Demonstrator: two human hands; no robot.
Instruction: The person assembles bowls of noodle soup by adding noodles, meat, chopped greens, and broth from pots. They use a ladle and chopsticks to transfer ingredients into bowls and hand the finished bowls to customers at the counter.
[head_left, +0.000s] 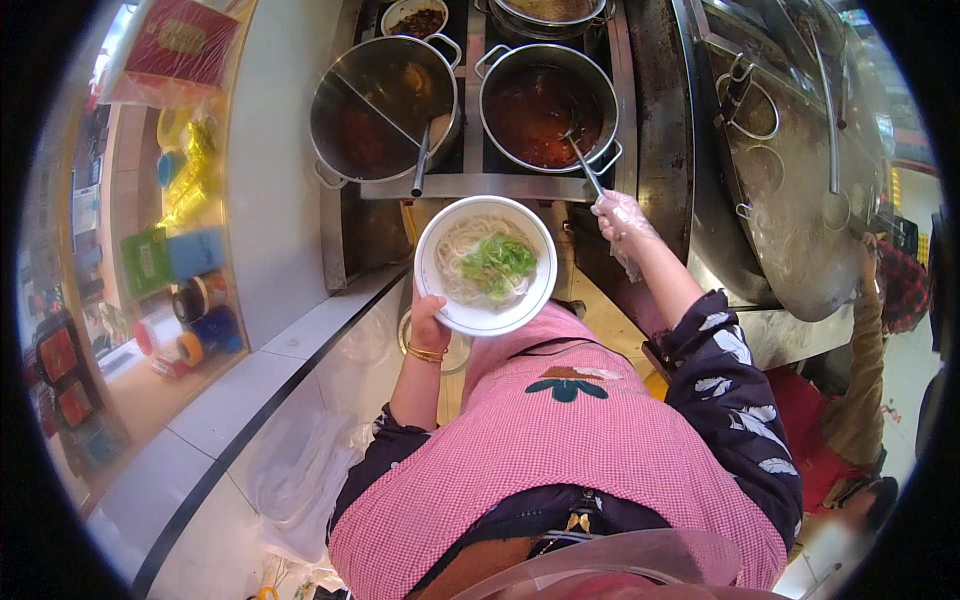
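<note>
My left hand (428, 322) grips the lower left rim of a white bowl (544, 275). Pale noodles (462, 240) fill the bowl, with chopped green leaves (500, 262) on top. Clad in a clear plastic glove, my right hand (625, 222) is closed around the handle of a ladle (588, 172). The ladle's head dips into red, oily broth (535, 110) inside the right-hand steel pot (484, 98), so its bowl is mostly hidden. The noodle bowl is held in front of the stove, just short of the pots.
Left of that pot stands a divided pot (318, 130) with a dark-handled utensil (420, 165) in it. Behind are a small pot of dark bits (415, 20) and another pot (550, 8). A large metal wok (800, 200) is at right, near another person's arm (865, 350). Packages line the left shelf.
</note>
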